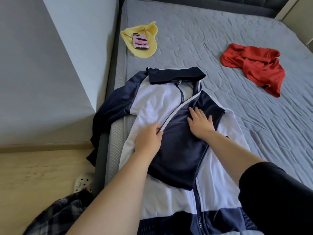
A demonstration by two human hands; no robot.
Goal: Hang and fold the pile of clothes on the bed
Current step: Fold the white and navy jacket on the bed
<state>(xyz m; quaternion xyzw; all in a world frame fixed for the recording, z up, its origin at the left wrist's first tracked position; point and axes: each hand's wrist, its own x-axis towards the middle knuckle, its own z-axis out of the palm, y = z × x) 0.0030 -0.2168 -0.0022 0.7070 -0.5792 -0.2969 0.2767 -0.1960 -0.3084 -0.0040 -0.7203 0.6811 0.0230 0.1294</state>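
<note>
Left hand (149, 139): the white-piped edge of the folded sleeve (177, 150) is pinched between thumb and fingers. Right hand (200, 122): laid flat on the same navy sleeve, fingers straight and spread, nothing gripped. A black sleeve (274, 192) is worn on the right arm; the left forearm is bare.

The folded sleeve is laid diagonally across the chest of the jacket (152, 102), a white and navy zip-up. The jacket is spread front-up on the mattress (220, 39), near its left edge, with the navy collar (176, 75) pointed away from the person. The zip is done up to just below the collar. The other sleeve (115, 102) is draped over the bed frame (101, 150) toward the floor.

A crumpled red garment (254, 70) is seen on the mattress, well apart, to the right. A yellow cloth (145, 46) is seen beyond the collar at the left edge, with a phone (140, 40) laid on it. The case is pink with dark blotches; no text can be made out.

On the wooden floor (33, 175) beside the bed: a pale perforated clog (83, 182) and a dark plaid garment (55, 216).
</note>
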